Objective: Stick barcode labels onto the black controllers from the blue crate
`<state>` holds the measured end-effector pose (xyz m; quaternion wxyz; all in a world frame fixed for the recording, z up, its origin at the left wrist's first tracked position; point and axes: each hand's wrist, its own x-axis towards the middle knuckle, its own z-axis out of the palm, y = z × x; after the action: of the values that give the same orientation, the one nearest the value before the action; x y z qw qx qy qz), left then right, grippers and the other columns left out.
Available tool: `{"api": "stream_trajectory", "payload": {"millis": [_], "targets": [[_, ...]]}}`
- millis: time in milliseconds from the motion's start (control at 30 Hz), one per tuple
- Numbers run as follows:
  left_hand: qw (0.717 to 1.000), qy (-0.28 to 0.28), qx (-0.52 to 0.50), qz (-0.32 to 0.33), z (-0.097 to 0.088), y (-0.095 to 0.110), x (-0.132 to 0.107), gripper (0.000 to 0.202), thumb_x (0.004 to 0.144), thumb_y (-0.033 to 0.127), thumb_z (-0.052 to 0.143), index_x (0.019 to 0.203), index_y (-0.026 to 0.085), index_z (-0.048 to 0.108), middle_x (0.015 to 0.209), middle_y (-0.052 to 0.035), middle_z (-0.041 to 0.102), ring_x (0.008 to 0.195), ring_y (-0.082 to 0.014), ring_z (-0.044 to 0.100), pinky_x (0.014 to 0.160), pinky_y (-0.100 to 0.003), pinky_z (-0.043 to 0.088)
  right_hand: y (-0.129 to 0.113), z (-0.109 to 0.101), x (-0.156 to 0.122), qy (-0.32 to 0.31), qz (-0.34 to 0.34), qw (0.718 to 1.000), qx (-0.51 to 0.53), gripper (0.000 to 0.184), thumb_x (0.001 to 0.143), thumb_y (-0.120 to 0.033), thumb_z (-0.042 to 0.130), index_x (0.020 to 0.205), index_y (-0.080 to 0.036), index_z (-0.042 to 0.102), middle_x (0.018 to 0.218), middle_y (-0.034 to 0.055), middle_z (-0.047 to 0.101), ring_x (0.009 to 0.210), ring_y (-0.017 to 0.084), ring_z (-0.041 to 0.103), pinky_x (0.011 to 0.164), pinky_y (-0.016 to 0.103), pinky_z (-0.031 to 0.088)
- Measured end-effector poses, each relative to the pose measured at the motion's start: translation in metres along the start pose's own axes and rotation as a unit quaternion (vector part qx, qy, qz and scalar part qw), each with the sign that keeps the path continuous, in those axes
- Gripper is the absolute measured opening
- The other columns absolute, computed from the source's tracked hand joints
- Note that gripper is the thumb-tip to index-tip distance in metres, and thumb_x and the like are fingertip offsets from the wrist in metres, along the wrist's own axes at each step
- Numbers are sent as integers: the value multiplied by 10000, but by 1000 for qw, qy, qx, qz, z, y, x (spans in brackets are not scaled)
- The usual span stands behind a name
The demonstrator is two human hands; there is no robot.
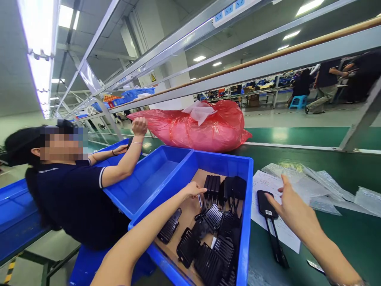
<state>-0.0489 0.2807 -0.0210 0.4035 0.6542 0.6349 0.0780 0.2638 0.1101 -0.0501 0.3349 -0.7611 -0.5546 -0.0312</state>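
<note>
My left hand (194,190) reaches into a blue divided bin (247,222), its fingertips pinched beside the upright black handles (212,184). A small white strip (200,201) hangs from these fingers. Below it, several black slotted turners (214,216) lie heaped on cardboard in the bin. My right hand (293,208) is open, thumb and forefinger spread, over the green table. Just left of its thumb lies a black turner (268,204) with a flat solid head, a small white label and a two-rod neck. A printed white sheet (290,236) lies under it.
Clear plastic bags (315,184) lie behind my right hand. A small flat packet (315,266) rests near the table's front. A full red plastic bag (205,127) stands beyond the bin. At left, a co-worker (68,190) has one raised hand at that bag.
</note>
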Motion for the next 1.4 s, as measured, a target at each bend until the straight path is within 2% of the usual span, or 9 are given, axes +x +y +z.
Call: {"api": "stream_trajectory", "payload": {"millis": [233, 400, 567, 667, 767, 900, 1000, 1167, 1400], "targets": [[997, -41, 66, 6, 5, -11, 19, 551, 948, 608, 620, 603, 191, 519, 413, 81, 419, 383, -85, 354, 473, -255, 279, 5, 61, -8, -142, 33, 978, -152, 836, 952, -306, 708, 1599, 9, 283, 931, 281, 715, 891, 425, 722, 707, 490, 581], [996, -21, 83, -3, 3, -11, 16, 518, 1018, 522, 547, 623, 194, 470, 484, 99, 406, 410, -76, 347, 475, -237, 307, 14, 29, 0, -134, 54, 979, -142, 867, 944, -336, 685, 1624, -27, 245, 904, 209, 729, 932, 403, 717, 677, 449, 578], [998, 48, 38, 31, -13, 9, 3, 423, 983, 385, 631, 636, 178, 506, 520, 92, 426, 450, -75, 361, 476, -226, 293, 101, -15, -1, -34, 59, 988, -137, 775, 988, -468, 541, 1557, 37, 392, 798, 264, 692, 808, 460, 704, 595, 497, 476], [989, 96, -49, 102, -38, 30, -24, 342, 985, 359, 558, 693, 187, 517, 543, 74, 453, 461, -76, 365, 468, -229, 249, 164, -3, -12, -23, 45, 994, -94, 866, 867, -566, 633, 1453, 63, 530, 595, 223, 611, 658, 482, 661, 622, 568, 435], [968, 105, -133, 184, -55, 46, -72, 322, 950, 464, 492, 770, 200, 532, 551, 71, 435, 451, -75, 340, 445, -233, 217, 191, 19, -19, 52, 4, 996, -78, 1115, 788, -836, 362, 1397, 77, 562, 443, 135, 447, 494, 494, 558, 604, 655, 415], [939, 82, -221, 250, -43, 53, -145, 457, 818, 669, 562, 811, 215, 506, 578, 81, 422, 469, -70, 347, 439, -214, 255, 129, -4, -10, 125, -77, 989, -4, 800, 902, -789, 393, 1248, -130, 685, 752, 253, 654, 634, 460, 652, 556, 590, 449], [912, 28, -311, 267, -16, 53, -185, 497, 792, 679, 657, 827, 199, 532, 588, 78, 440, 478, -61, 358, 451, -201, 298, 32, -59, -8, 51, -94, 972, 208, 428, 924, -671, 650, 1052, -276, 753, 981, 141, 752, 723, 323, 733, 479, 396, 508], [885, -2, -366, 289, 22, 51, -217, 435, 897, 607, 655, 950, 175, 629, 645, 66, 428, 513, -55, 331, 477, -200, 289, -100, -126, -35, -46, -205, 884, 418, 328, 932, -609, 721, 892, -285, 750, 799, 4, 721, 671, 169, 700, 583, 196, 586], [891, 13, -345, 295, 46, 46, -232, 514, 922, 655, 610, 1033, 161, 696, 720, 20, 473, 609, -89, 381, 548, -232, 319, -132, -131, -50, -131, -208, 868, 432, 355, 966, -569, 682, 800, -259, 735, 670, -22, 665, 572, 118, 641, 510, 130, 526]]}}
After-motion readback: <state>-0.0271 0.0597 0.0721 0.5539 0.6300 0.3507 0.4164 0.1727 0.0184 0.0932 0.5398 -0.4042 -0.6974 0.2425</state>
